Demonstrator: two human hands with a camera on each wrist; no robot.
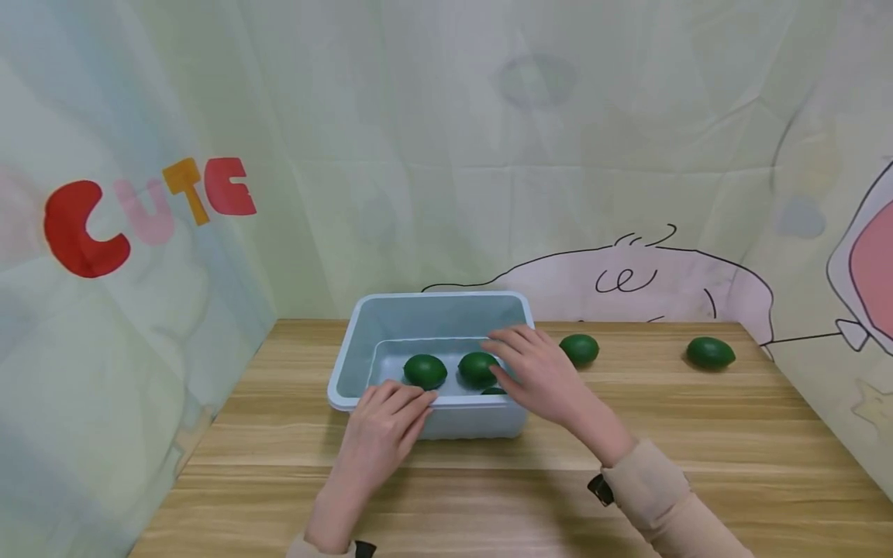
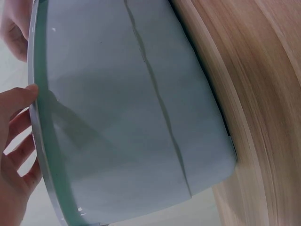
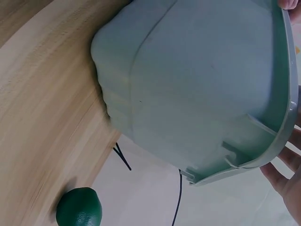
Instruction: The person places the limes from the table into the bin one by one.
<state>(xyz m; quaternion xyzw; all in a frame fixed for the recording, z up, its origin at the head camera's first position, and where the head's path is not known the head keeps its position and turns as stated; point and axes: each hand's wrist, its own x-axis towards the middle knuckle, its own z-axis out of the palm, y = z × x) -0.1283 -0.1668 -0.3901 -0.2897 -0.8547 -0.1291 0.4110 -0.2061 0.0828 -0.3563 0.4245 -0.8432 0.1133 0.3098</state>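
A pale blue plastic bin (image 1: 446, 418) stands on the wooden table, with green limes inside. One lime (image 1: 425, 372) lies at its middle, another lime (image 1: 477, 370) sits to the right, and a third lime (image 1: 494, 391) is mostly hidden behind the near rim. My left hand (image 1: 382, 426) grips the near rim, its fingers bent over the edge and its thumb (image 2: 31, 90) on the rim. Over the bin's right side is my right hand (image 1: 540, 372), fingers loosely bent and spread, thumb close to the right lime, with nothing held.
Just right of the bin, a lime (image 1: 579, 350) lies on the table (image 1: 698, 434), partly behind my right hand. Farther right near the back edge is another lime (image 1: 710, 353). A printed curtain (image 1: 432, 155) hangs behind the table and along both sides.
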